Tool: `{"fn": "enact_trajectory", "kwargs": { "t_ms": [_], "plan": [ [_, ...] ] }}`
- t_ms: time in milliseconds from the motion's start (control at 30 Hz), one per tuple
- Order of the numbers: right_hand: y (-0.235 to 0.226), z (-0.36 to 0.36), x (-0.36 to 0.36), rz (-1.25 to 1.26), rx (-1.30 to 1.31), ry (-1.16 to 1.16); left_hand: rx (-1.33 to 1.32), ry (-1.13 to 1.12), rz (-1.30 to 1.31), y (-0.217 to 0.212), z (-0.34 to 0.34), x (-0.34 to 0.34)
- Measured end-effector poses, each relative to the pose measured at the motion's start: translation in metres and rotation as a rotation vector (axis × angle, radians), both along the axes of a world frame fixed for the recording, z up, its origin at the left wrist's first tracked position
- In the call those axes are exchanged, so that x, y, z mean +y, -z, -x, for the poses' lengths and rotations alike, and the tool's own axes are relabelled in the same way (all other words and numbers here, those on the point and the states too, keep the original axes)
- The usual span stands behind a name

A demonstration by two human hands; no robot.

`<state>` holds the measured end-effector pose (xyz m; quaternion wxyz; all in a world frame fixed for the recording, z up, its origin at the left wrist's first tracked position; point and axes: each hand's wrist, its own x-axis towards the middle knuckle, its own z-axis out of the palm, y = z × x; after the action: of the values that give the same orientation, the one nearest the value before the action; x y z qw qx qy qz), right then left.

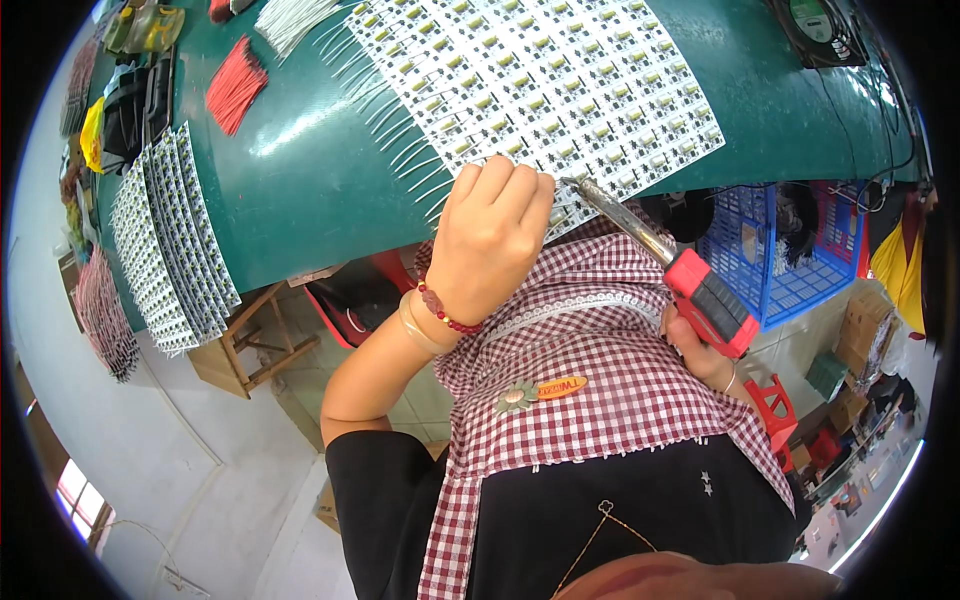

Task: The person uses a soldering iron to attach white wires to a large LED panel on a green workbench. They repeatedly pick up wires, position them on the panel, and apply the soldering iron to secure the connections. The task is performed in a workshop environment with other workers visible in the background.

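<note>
The right hand (695, 355) is holding the soldering iron (695, 290) by its handle, the tip pointing left at the near part of the board sheet (540, 80). Just left of the tip, the left hand (495, 225) is curling into a narrow grip; whether it is pinching anything, I cannot tell. The sheet is lying on the green surface (310, 180), white wires (405, 155) sticking out leftward. Red wires (237, 85) are lying farther left.

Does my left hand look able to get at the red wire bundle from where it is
Probably yes: between the left hand and the red wire bundle, only low-lying white wires and green tabletop seem to intervene.
</note>
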<state>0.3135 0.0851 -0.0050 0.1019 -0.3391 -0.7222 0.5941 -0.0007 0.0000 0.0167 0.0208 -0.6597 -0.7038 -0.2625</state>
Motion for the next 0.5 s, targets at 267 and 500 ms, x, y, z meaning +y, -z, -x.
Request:
{"fn": "enact_trajectory", "kwargs": {
  "t_ms": [267,500],
  "plan": [
    [0.0009,-0.0040,-0.0003,-0.030,-0.002,0.016,0.004,0.016,0.047,-0.0029,0.0021,0.0001],
    [-0.0056,0.0026,0.0048,0.003,0.022,-0.027,0.056,-0.009,0.080,-0.0055,0.0013,-0.0002]
  ]
}}
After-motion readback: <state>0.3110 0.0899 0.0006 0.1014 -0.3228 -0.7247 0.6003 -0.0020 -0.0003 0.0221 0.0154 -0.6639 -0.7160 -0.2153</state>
